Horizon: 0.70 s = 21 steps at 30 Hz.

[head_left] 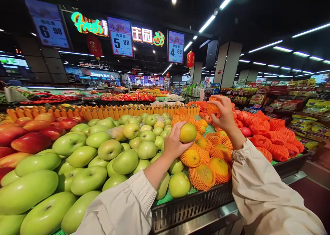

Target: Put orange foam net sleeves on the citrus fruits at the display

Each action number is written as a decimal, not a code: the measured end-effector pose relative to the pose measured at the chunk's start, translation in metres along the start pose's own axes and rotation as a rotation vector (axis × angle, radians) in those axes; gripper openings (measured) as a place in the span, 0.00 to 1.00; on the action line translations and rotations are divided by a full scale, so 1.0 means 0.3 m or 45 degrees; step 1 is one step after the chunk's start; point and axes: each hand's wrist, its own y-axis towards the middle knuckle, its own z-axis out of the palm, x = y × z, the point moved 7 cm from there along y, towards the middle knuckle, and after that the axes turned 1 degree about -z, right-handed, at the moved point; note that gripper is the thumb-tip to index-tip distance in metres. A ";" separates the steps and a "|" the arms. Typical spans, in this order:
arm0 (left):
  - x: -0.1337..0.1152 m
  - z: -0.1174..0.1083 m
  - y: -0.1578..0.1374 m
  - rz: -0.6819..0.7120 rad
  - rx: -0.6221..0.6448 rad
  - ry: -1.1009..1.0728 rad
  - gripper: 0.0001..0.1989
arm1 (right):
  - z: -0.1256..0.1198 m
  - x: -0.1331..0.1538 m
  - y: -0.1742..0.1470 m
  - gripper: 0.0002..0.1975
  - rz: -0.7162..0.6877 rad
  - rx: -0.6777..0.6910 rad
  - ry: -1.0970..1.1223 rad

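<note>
Produce counter [219, 213] | left hand [173, 142]: fingers curled round bare orange [188, 132], right of green apples [126, 162] | right hand [224, 113]: farther right, fingers bent, grip unclear | best cupped lightly, unsqueezed

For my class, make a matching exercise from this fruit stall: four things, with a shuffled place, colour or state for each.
1. Left hand
2. Green apples
3. Fence
4. Basket

A. Orange, with pointed slats
B. Gripping a bare orange
C. Black, with slotted sides
D. Between red fruit and netted oranges

Pairs: 1-B, 2-D, 3-A, 4-C
</note>
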 end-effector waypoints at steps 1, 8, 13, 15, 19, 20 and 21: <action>0.009 -0.002 0.001 -0.029 -0.021 0.000 0.39 | -0.053 0.072 0.041 0.26 -0.060 -0.196 -0.024; 0.070 -0.046 0.013 -0.283 -0.233 -0.173 0.43 | 0.037 0.245 0.086 0.19 0.236 -0.545 0.408; 0.079 -0.038 0.024 -0.312 -0.155 -0.143 0.37 | 0.388 0.161 -0.038 0.24 0.803 0.037 1.294; 0.082 -0.029 0.025 -0.332 -0.115 -0.128 0.36 | 0.439 0.121 -0.084 0.30 1.036 0.096 1.469; 0.098 -0.018 0.022 -0.424 -0.079 -0.110 0.35 | 0.433 0.072 -0.103 0.29 1.213 0.165 1.783; 0.106 -0.016 0.019 -0.465 -0.076 -0.116 0.35 | 0.426 0.061 -0.104 0.25 1.233 0.160 1.875; 0.116 -0.013 0.016 -0.511 -0.074 -0.130 0.35 | 0.419 0.047 -0.107 0.22 1.254 0.137 1.964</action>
